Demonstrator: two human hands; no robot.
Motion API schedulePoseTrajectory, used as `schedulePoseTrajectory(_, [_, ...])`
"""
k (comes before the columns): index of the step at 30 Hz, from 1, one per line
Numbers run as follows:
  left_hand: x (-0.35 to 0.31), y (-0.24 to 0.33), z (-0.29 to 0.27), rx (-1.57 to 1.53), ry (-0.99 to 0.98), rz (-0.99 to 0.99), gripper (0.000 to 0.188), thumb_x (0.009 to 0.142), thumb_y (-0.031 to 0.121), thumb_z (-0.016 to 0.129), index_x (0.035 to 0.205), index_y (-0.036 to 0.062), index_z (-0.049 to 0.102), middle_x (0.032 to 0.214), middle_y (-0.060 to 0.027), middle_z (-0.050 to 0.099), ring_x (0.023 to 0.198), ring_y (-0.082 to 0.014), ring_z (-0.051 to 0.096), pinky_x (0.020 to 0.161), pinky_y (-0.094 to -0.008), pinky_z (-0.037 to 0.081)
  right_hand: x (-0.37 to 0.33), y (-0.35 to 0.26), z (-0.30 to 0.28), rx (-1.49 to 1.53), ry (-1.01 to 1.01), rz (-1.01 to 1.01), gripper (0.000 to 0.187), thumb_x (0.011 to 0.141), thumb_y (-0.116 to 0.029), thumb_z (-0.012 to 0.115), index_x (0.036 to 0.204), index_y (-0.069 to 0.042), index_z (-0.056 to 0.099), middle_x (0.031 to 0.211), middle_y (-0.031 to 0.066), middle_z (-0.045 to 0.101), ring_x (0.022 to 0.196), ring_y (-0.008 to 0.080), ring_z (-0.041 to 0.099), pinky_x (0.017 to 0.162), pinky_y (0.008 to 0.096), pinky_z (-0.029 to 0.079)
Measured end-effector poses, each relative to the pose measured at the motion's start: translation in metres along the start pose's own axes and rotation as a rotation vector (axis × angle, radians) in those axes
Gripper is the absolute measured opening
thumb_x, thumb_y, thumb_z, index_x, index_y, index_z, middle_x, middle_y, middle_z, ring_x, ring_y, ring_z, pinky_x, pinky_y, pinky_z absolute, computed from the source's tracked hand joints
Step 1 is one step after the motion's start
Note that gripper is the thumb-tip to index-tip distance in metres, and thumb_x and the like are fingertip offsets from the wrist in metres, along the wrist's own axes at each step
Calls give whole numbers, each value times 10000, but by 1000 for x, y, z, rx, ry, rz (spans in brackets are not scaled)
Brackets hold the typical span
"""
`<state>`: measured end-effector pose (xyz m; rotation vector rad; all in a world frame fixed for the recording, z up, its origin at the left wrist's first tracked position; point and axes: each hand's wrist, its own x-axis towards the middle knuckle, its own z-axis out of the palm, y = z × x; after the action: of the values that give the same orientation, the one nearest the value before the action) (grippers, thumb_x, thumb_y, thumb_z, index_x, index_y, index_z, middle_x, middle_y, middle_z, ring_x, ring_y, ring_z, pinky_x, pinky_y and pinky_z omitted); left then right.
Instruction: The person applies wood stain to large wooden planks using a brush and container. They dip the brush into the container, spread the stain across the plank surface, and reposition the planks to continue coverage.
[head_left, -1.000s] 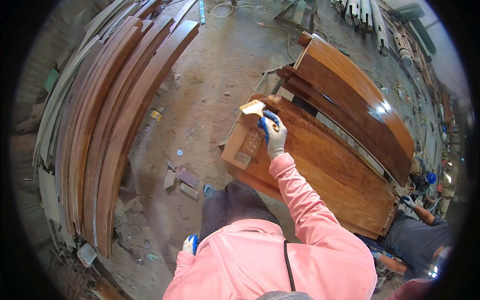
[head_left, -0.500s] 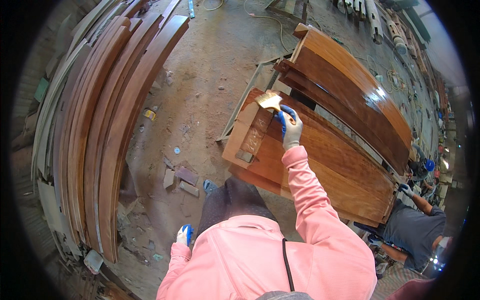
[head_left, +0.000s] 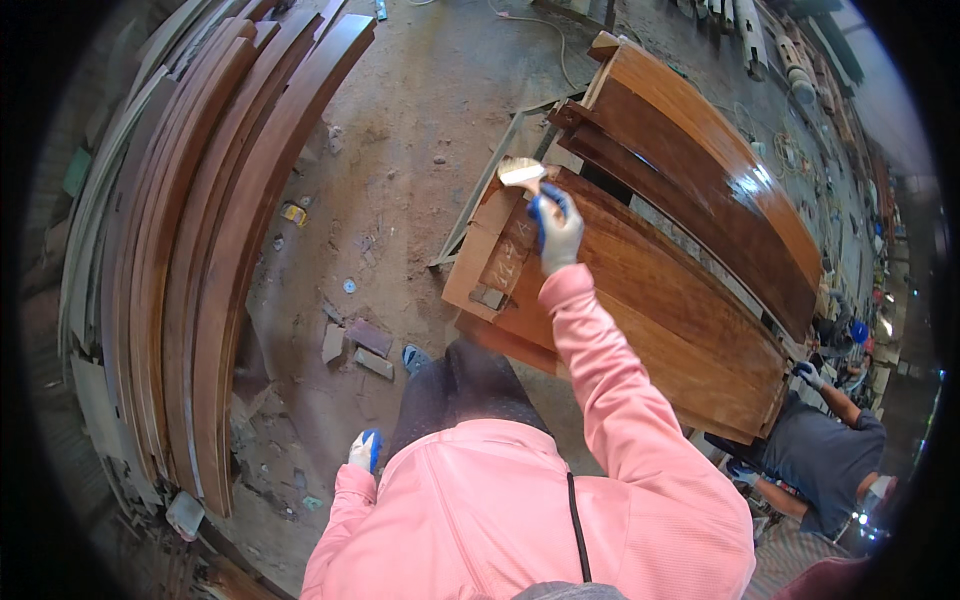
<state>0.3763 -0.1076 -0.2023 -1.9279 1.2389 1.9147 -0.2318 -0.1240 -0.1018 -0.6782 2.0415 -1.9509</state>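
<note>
My right hand point(head_left: 556, 228), in a white glove with blue fingers, is clenched around the handle of a paintbrush point(head_left: 523, 173), arm stretched out in its pink sleeve. The pale bristles sit at the far upper corner of the curved wooden board point(head_left: 660, 300) in front of me, touching its lighter, unfinished end. The rest of that board is a warm, glossy brown, and it lies on top of another like it.

My left hand point(head_left: 364, 450) hangs low by my side, also gloved in white and blue — I cannot tell whether it is loose or closed, and it holds nothing that I can see.

Beyond my board a second stack of curved boards point(head_left: 720, 190) rests, darker and shiny where the light hits. Off to my left, well apart, a long row of bent wooden strips point(head_left: 200, 260) lies on the dirt floor point(head_left: 400, 150), with a few small wood scraps point(head_left: 360, 345) between them and my feet.

To my right, another person in a dark shirt point(head_left: 825, 455) crouches at the far end of the boards — gloved hands near the wood.
</note>
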Motion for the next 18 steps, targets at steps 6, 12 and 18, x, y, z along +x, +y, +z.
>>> schedulePoseTrajectory(6, [16, -13, -5, -2, -57, 0, 468, 940, 394, 571, 1208, 12, 609, 1003, -100, 689, 869, -186, 656, 771, -323, 515, -80, -66, 24, -505, -367, 32, 323, 812, -179, 740, 1083, -29, 649, 949, 172, 686, 886, 326, 689, 800, 382, 537])
schedulePoseTrajectory(12, [28, -27, -23, 114, -6, 39, 362, 932, 386, 585, 1155, 102, 617, 965, -61, 687, 777, -155, 621, 663, -298, 482, 0, -55, 21, -541, 17, -321, 174, 881, -138, 642, 1003, -14, 650, 877, 183, 686, 727, 218, 662, 664, 328, 512])
schedulePoseTrajectory(18, [18, -17, -29, 19, -13, -36, 373, 924, 393, 598, 1178, 120, 617, 972, -57, 693, 785, -146, 621, 670, -299, 477, -104, -88, 26, -648, -454, -214, 230, 811, -146, 721, 994, -17, 666, 884, 185, 687, 827, 314, 699, 738, 354, 549])
